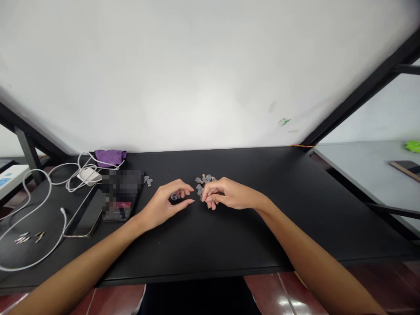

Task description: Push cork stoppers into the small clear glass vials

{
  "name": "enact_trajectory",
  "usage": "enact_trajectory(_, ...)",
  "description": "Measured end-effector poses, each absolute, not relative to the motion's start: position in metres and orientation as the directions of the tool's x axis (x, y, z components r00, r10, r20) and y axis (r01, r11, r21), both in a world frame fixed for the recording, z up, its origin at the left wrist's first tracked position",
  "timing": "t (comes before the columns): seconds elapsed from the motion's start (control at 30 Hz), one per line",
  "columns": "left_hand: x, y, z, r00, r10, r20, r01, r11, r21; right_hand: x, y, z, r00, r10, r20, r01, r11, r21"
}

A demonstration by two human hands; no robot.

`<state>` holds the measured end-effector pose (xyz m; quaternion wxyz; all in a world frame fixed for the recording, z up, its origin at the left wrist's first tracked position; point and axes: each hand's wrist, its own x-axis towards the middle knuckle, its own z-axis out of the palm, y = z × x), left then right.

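Observation:
My left hand (167,201) rests on the black table (229,236), thumb and fingers curled round a small clear glass piece (175,197). My right hand (226,194) lies just to its right, fingertips pinched together beside a small heap of clear glass pieces (204,180). What the right fingers pinch is too small to name. The two hands nearly touch at their fingertips.
Left of my hands lie two phones (85,216), a white charger with a looped cable (88,176), a purple pouch (110,156), two small clear pieces (148,180) and several small metal bits (28,237). A white wall rises behind; a grey table (367,170) stands right.

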<state>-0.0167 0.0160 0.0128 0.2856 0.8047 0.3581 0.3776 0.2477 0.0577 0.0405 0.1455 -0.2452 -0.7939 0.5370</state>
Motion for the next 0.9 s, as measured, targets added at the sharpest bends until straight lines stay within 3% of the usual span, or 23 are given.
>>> enact_trajectory(0.2, -0.046, 0.031, 0.032, 0.647, 0.751, 0.135, 0.44, -0.511, 0.738, 0.259, 0.057, 0.049, -0.828, 0.536, -0.163, 0.393, 0.349, -0.851)
enact_trajectory(0.43, -0.046, 0.03, 0.035, 0.719, 0.695, -0.003, 0.52, -0.535, 0.666, 0.256, 0.058, 0.042, -0.772, 0.597, -0.218, 0.498, 0.355, -0.791)
enact_trajectory(0.6, -0.039, 0.023, 0.031, 0.725, 0.688, 0.048, 0.504, -0.576, 0.644, 0.25, 0.055, 0.042, -0.743, 0.644, -0.185, 0.499, 0.347, -0.794)
enact_trajectory(0.77, -0.028, 0.013, 0.027, 0.698, 0.704, 0.131, 0.449, -0.572, 0.686, 0.25, 0.054, 0.045, -0.703, 0.706, -0.088, 0.463, 0.359, -0.81)
enact_trajectory(0.9, -0.018, 0.007, 0.019, 0.641, 0.731, 0.232, 0.367, -0.558, 0.745, 0.269, 0.062, 0.053, -0.648, 0.756, -0.094, 0.499, 0.327, -0.803)
